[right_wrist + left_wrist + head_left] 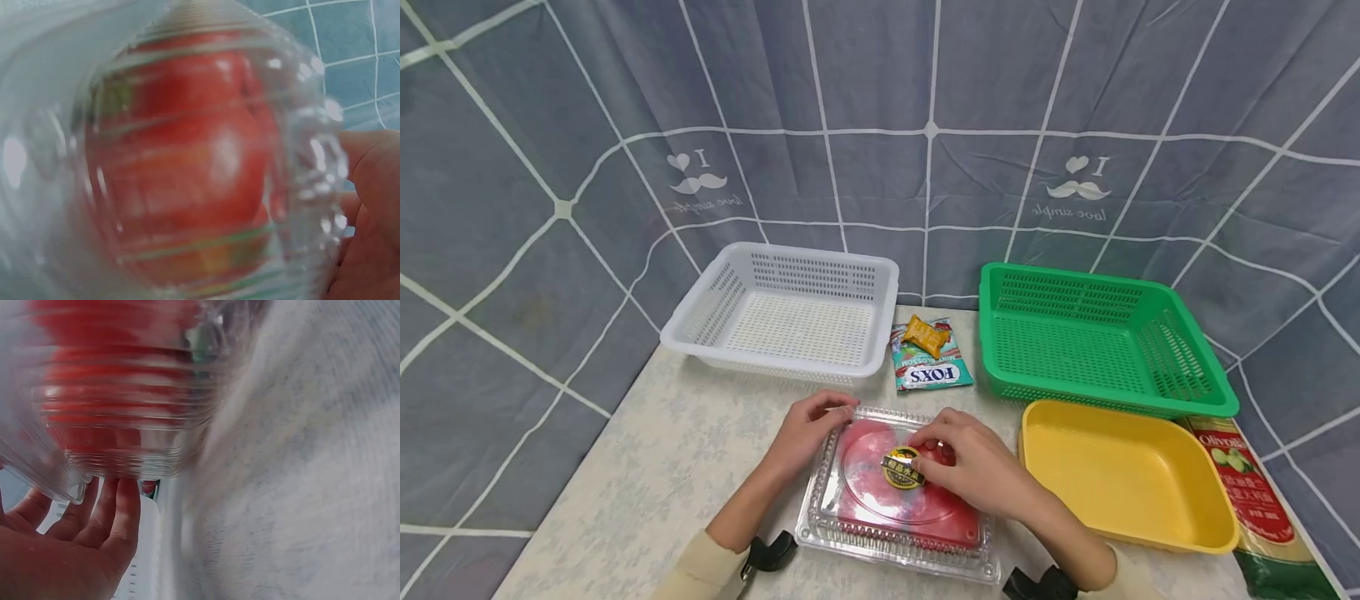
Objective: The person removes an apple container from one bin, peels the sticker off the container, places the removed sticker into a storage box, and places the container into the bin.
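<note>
A clear plastic clamshell box [895,550] lies on the table with its lid down. Through its wall show glossy red fruits that look like tomatoes [194,150]. My left hand [805,433] holds the box's far left corner; in the left wrist view its fingers [125,509] reach behind the ribbed edge. Over the lid's right half, my right hand [977,467] bends its fingers, thumb tip right at the round black and gold sticker [901,468]. Whether it pinches the sticker's edge I cannot tell. Part of the right hand is hidden behind the box in the right wrist view.
A white basket [808,367] stands at the back left, a green basket [1105,400] at the back right. Between them a small orange packet [927,336] lies on a FOX'S candy bag [932,375]. A yellow tray [1120,467] and a red Olivoila packet [1247,492] are at the right.
</note>
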`<state>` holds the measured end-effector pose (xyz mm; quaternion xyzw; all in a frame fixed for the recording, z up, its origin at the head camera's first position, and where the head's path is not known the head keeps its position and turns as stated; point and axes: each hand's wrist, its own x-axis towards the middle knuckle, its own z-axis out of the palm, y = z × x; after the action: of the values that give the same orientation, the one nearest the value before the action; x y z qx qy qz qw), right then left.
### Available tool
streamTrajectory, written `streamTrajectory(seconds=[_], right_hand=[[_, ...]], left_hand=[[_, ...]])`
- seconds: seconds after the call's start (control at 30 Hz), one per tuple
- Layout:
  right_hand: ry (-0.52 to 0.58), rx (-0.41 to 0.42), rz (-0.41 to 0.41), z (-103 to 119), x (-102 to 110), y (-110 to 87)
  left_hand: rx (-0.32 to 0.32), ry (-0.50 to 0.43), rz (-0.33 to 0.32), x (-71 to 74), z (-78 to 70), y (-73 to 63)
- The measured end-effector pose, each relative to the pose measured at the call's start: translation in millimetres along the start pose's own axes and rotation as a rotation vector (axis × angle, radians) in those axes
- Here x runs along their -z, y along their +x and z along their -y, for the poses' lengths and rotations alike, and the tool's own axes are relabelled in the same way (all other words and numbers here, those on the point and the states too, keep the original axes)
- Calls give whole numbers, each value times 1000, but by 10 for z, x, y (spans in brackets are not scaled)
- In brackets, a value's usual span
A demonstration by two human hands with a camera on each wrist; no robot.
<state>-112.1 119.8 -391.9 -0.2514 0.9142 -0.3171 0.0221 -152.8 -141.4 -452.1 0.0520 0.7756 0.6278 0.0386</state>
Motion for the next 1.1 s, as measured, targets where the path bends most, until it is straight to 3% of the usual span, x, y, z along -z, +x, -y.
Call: streamTrajectory(seconds=[0.17,0.43,0.8,1.1], right_hand=[[-4,6,-10,8,-22,3],[87,12,-17,19,-33,12],[4,-32,-73,45,-58,28],[-29,-29,-66,78,-86,16]], left_hand=[[8,-17,10,-23,28,11],[16,-5,-3,-19,35,-2],[13,-5,-14,-26,40,6],[-8,31,-21,-15,83,-8]])
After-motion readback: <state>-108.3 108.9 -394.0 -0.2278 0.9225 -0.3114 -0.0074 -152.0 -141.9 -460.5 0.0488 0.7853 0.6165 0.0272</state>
